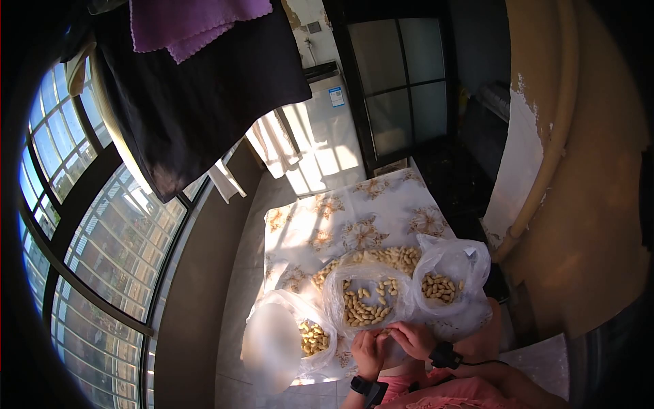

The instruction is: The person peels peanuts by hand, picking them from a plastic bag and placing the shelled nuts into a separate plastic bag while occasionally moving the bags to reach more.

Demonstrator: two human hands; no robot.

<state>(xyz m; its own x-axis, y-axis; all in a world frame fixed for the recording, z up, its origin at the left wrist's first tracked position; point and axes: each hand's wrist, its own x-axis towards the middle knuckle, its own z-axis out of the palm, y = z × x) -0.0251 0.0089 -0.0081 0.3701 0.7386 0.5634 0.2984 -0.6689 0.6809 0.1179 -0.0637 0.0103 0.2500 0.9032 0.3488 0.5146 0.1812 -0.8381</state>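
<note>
My left hand (368, 352) and my right hand (413, 339) meet at the near edge of the table, fingers pinched together. Between their fingertips is a small tan peanut (386, 332), partly covered by the fingers. Just beyond them a clear plastic bag (332, 290) lies spread, with unshelled peanuts (364, 313) inside. A second plastic bag (475, 262), right of it, holds more peanuts (439, 289). On the left, peanuts (314, 339) lie in a third bag (330, 359). Behind the middle bag is a loose heap of peanuts (395, 257).
A flowered cloth (361, 235) covers the table. A blurred pale round shape (272, 347) overlaps the left bag. Dark clothing (197, 88) hangs at upper left beside barred windows (122, 238). A washing machine (334, 129) stands behind; a pipe (545, 184) runs along the right wall.
</note>
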